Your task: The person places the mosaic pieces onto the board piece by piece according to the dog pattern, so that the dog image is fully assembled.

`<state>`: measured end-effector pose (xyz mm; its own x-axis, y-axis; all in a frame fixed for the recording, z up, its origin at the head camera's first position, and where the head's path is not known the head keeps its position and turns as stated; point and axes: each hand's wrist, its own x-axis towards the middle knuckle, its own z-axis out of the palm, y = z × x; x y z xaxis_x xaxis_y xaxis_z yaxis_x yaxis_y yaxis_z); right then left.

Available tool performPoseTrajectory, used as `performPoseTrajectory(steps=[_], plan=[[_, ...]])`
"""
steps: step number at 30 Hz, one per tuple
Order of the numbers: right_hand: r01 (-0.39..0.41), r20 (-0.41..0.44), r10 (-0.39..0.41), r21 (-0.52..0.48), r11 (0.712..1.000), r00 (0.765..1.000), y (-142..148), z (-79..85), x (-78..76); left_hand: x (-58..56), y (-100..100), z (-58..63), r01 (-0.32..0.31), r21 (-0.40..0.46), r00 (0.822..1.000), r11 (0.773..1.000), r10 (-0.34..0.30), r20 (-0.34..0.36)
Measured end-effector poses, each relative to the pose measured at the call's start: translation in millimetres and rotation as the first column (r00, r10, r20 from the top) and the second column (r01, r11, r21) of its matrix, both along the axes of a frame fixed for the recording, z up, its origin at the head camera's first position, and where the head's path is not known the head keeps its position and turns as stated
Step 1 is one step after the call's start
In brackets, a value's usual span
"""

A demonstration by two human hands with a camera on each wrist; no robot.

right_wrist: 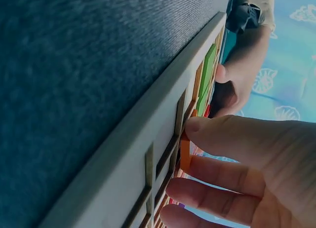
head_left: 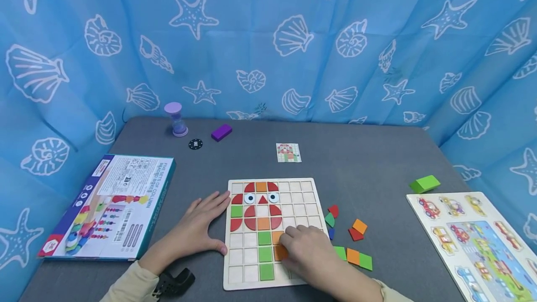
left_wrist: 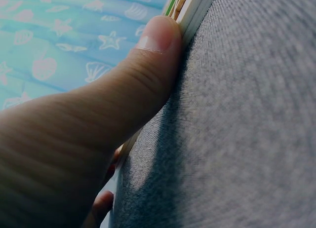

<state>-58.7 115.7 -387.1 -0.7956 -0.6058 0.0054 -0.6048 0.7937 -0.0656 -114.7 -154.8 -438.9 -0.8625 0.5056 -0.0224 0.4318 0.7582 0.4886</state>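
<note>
A wooden grid board lies on the table with red, green and orange pieces and two eye pieces set in its squares. Along the board's left edge my left hand rests with fingers spread; the thumb touches the side in the left wrist view. My right hand is over the board's lower middle. Between its thumb and index finger it pinches an orange square tile, close to the column beside the green tiles. In the head view the right hand hides part of the lower right squares.
Right of the board lie loose tiles and small shapes. A picture card is behind it. Left stands a boxed game; farther back are an hourglass and purple block. A vehicle puzzle and green block lie right.
</note>
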Motion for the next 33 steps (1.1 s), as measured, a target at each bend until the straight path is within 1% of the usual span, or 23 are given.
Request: performPoseTrajectory(steps=[7, 9, 11, 12, 14, 16, 17, 18, 19, 21, 22, 25, 29, 33], plan=[[0.006, 0.041, -0.006, 0.004, 1.000, 0.999, 1.0, 4.1, 0.9, 0.0, 0.1, 0.2, -0.002, -0.004, 1.000, 1.000, 0.002, 0.005], [0.020, 0.011, -0.020, -0.005, 1.000, 1.000, 6.5, 6.6, 1.3, 0.1, 0.0, 0.0, -0.001, -0.003, 1.000, 1.000, 0.001, 0.004], [0.056, -0.041, -0.057, -0.027, 0.998, 0.998, 16.9, 9.8, 1.2, 0.0, 0.1, -0.4, 0.000, -0.004, 1.000, 1.000, 0.000, 0.002], [0.079, -0.075, -0.082, -0.046, 0.996, 0.994, 24.5, 10.8, 0.5, 0.0, 0.2, -0.4, 0.000, -0.002, 1.000, 1.000, 0.000, 0.002], [0.162, -0.119, -0.170, -0.074, 0.984, 0.978, 43.0, 12.7, -2.4, -0.1, 0.2, -0.3, 0.000, -0.003, 1.000, 1.000, 0.000, 0.002], [0.273, -0.100, -0.281, -0.081, 0.959, 0.955, 64.0, 14.0, -7.0, -0.3, 0.2, 0.0, -0.001, -0.002, 1.000, 1.000, 0.001, 0.004], [0.329, -0.076, -0.334, -0.067, 0.942, 0.940, 75.2, 14.1, -10.1, -0.4, 0.1, 0.1, -0.002, -0.002, 1.000, 1.000, 0.002, 0.004], [0.373, -0.047, -0.375, -0.044, 0.927, 0.926, 86.5, 13.9, -12.8, -0.5, 0.0, 0.0, -0.003, -0.002, 1.000, 1.000, 0.003, 0.004], [0.415, 0.001, -0.415, -0.005, 0.910, 0.910, 96.8, 13.8, -15.3, -0.6, -0.1, 0.0, -0.003, -0.003, 1.000, 1.000, 0.003, 0.005], [0.458, 0.085, -0.462, 0.066, 0.887, 0.883, 115.0, 12.5, -19.0, -0.7, -0.4, -0.1, -0.004, -0.005, 1.000, 1.000, 0.004, 0.007], [0.461, 0.112, -0.469, 0.092, 0.883, 0.876, 122.7, 11.6, -20.4, -0.7, -0.6, -0.1, -0.004, -0.005, 1.000, 1.000, 0.004, 0.008], [0.453, 0.174, -0.468, 0.121, 0.883, 0.866, 137.9, 8.0, -21.5, -0.7, -0.8, -0.1, -0.006, -0.007, 1.000, 1.000, 0.006, 0.012], [0.441, 0.182, -0.452, 0.098, 0.892, 0.873, 145.1, 3.0, -23.1, -0.9, -0.7, 0.3, -0.006, -0.010, 1.000, 1.000, 0.007, 0.014], [0.443, 0.177, -0.452, 0.089, 0.892, 0.875, 145.6, 0.5, -24.2, -1.0, -0.1, 0.7, -0.002, -0.011, 1.000, 1.000, 0.002, 0.017]])
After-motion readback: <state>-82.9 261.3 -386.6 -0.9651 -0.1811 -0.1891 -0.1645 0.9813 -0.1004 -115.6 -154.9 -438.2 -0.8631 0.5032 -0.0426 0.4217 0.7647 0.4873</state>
